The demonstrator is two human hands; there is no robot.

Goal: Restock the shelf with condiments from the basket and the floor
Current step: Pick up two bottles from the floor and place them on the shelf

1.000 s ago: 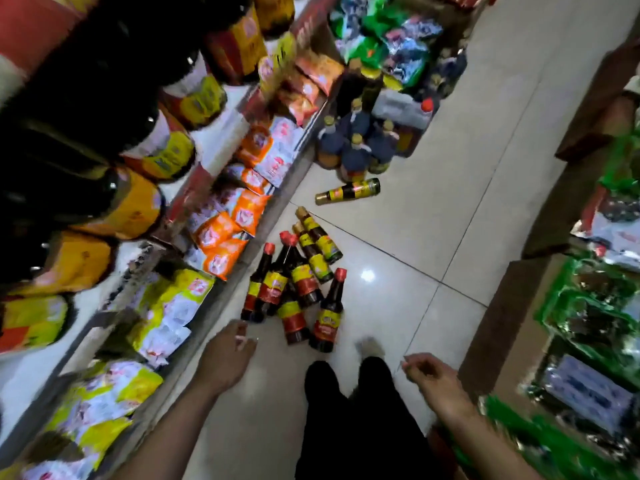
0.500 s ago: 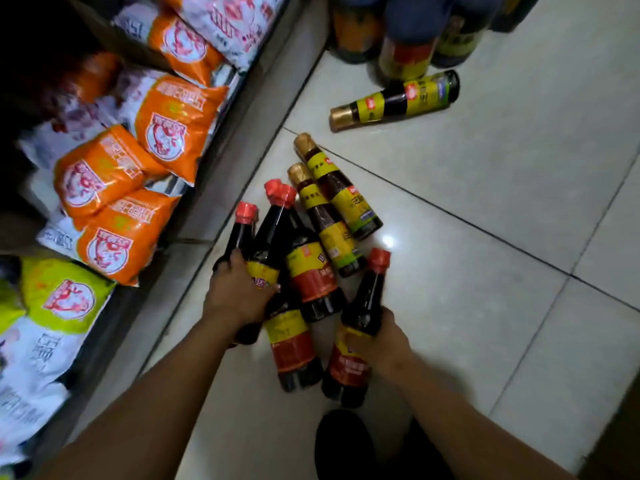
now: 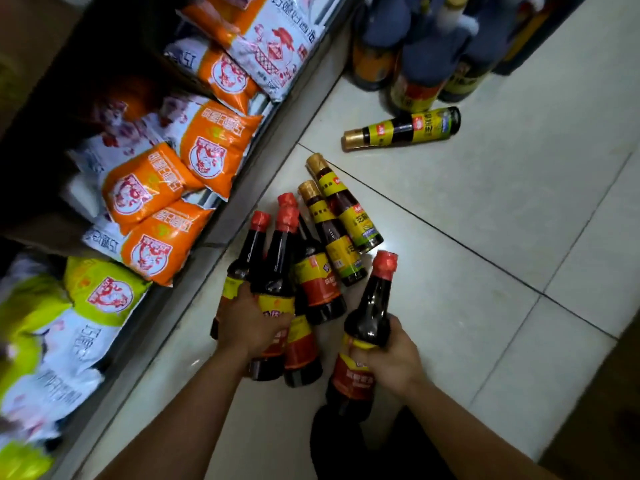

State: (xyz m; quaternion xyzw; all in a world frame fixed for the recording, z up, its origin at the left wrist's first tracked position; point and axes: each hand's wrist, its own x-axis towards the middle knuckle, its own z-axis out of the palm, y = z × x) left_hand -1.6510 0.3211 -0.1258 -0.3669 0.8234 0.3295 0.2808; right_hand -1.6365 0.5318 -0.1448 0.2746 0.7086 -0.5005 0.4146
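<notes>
Several dark sauce bottles with red caps lie in a cluster on the white tile floor beside the shelf base. My left hand (image 3: pixel 251 322) grips two of them (image 3: pixel 273 271) side by side around their yellow labels. My right hand (image 3: pixel 389 358) holds a separate red-capped bottle (image 3: pixel 370 306) around its middle, its cap pointing up and away. Two more red-capped bottles (image 3: pixel 318 285) lie between my hands. Two gold-capped bottles with yellow-green labels (image 3: pixel 341 216) lie just beyond, and a third (image 3: pixel 401 128) lies farther off.
The bottom shelf (image 3: pixel 242 181) on the left holds orange and yellow-green seasoning packets (image 3: pixel 149 188). Large blue-wrapped bottles (image 3: pixel 415 46) stand on the floor at the top. A dark box edge (image 3: pixel 616 393) is at the right. My shoe (image 3: pixel 339 441) is by the bottles.
I have bent down to the floor. Both hands went from hanging free to the bottles; the right hand has lifted its bottle slightly, and the left now holds two.
</notes>
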